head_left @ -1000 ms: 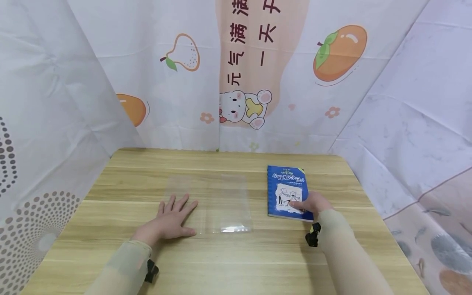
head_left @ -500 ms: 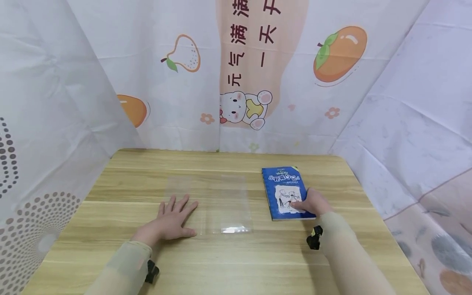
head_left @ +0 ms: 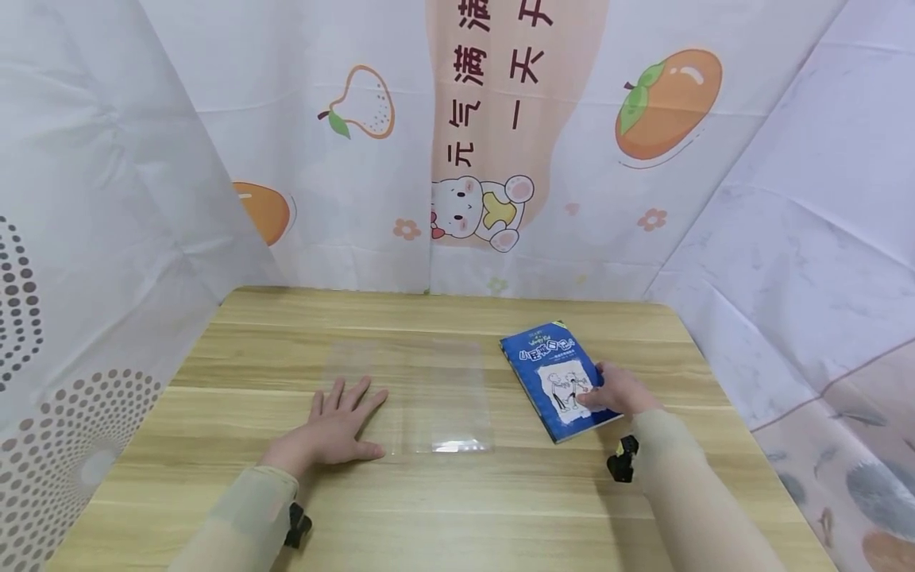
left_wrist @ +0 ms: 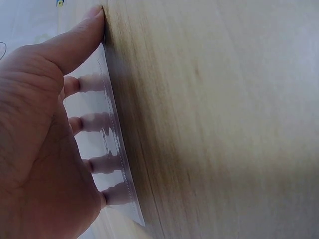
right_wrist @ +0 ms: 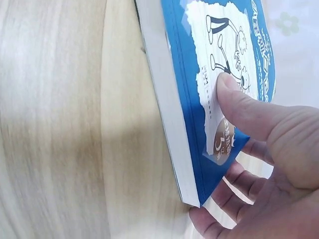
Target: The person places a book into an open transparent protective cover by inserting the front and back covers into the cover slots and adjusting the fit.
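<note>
A blue paperback book [head_left: 543,381] with a white cartoon panel lies at the right of the table, turned at an angle. My right hand [head_left: 620,389] grips its near right edge. In the right wrist view the thumb [right_wrist: 249,107] presses on the cover while the other fingers curl at the edge and partly under it. A clear plastic book cover [head_left: 446,389] lies flat in the middle. My left hand [head_left: 336,425] rests on its left part with fingers spread. The left wrist view shows the fingertips reflected in the shiny plastic [left_wrist: 112,144].
The wooden table [head_left: 443,508] has a printed cloth [head_left: 300,159] hanging behind it. More cloth hangs along the left and right sides. A small black wrist camera [head_left: 622,459] sits under the right wrist, and another [head_left: 296,526] by the left.
The book has turned anticlockwise under my right hand, its top swinging left and its near corner shifting toward me. My left hand has stayed put on the plastic.
</note>
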Available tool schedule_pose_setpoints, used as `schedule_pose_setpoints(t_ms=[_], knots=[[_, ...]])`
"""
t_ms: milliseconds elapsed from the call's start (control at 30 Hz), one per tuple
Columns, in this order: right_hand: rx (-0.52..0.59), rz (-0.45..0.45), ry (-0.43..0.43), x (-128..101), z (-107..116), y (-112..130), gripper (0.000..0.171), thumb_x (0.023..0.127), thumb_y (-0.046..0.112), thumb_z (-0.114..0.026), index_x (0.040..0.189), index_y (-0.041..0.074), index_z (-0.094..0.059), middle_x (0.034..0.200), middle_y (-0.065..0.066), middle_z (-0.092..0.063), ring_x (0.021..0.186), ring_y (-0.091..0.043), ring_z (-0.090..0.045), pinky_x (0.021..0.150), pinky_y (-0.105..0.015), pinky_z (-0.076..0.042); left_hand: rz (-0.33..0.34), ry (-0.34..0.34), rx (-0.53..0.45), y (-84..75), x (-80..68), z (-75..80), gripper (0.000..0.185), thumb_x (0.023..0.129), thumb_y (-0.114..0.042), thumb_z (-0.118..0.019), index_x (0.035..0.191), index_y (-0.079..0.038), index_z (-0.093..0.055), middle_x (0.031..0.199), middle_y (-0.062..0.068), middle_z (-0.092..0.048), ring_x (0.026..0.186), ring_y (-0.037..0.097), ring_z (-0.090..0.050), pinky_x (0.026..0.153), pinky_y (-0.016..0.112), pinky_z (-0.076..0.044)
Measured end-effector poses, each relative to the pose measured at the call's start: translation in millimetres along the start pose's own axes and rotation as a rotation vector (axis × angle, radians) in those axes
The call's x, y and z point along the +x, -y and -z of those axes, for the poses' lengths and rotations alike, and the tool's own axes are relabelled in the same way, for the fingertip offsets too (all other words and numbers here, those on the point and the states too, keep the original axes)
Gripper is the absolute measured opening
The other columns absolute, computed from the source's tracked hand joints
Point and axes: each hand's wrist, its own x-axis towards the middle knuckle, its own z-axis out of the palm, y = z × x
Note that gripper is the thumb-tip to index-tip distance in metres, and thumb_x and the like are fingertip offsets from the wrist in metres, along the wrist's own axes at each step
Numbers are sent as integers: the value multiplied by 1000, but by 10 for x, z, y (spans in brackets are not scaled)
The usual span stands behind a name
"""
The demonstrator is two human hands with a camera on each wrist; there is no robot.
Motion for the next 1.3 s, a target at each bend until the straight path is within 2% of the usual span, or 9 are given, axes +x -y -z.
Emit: schedule_pose_setpoints(t_ms=[267, 367, 500, 633, 800, 933, 1067, 1300], knots=[[-105, 14, 20, -2, 86, 36, 82, 91, 32, -77, 146, -15, -38, 131, -40, -53, 112, -46, -56, 103, -65, -42, 8, 2, 19, 9, 27, -14, 92, 90, -53, -72, 163, -19, -27, 171, 19, -5, 151, 56, 9, 111, 78, 7], [-102, -9, 33, 8, 96, 45, 79, 89, 35, -78, 141, -15, -44, 124, -36, -58, 107, -42, -58, 100, -63, -45, 11, 1, 23, 16, 30, -22, 91, 90, -53, -72, 163, -19, -28, 171, 19, -5, 151, 56, 9, 111, 78, 7], [-96, -46, 39, 15, 76, 66, 85, 86, 49, -79, 133, -15, -49, 114, -28, -63, 99, -37, -60, 97, -58, -49, 15, 1, 24, 17, 27, -27, 91, 90, -53, -72, 163, -19, -28, 171, 19, -5, 151, 56, 9, 111, 78, 7], [-166, -64, 20, 2, 41, 114, 85, 81, 61, -79, 120, -12, -58, 100, -20, -65, 90, -33, -60, 89, -52, -52, 13, 3, 24, 5, 23, -29, 91, 91, -53, -71, 163, -19, -28, 171, 19, -5, 151, 56, 8, 111, 78, 7], [-189, -102, 7, -11, 6, 169, 77, 82, 59, -79, 111, -10, -63, 92, -16, -64, 85, -32, -60, 83, -49, -54, 8, 2, 25, -1, 16, -24, 91, 91, -54, -71, 163, -18, -28, 170, 20, -6, 151, 57, 8, 111, 78, 7], [-188, -108, 5, -1, 3, 176, 74, 82, 58, -79, 108, -9, -64, 93, -17, -64, 86, -33, -60, 84, -50, -54, 9, 5, 26, -5, 7, -20, 91, 91, -55, -71, 163, -19, -28, 171, 20, -5, 151, 57, 8, 111, 78, 7], [-189, -104, 15, 8, 10, 166, 75, 82, 59, -79, 108, -9, -64, 95, -19, -65, 87, -33, -61, 88, -54, -53, 8, 4, 26, -14, -5, -13, 91, 91, -55, -71, 163, -19, -28, 170, 20, -6, 151, 57, 8, 111, 78, 6], [-156, -113, 37, 14, 22, 133, 86, 82, 59, -79, 124, -13, -58, 109, -26, -66, 96, -36, -61, 97, -58, -50, 4, 0, 8, -22, -22, -10, 91, 90, -53, -72, 162, -17, -29, 170, 21, -7, 151, 57, 7, 111, 79, 6]])
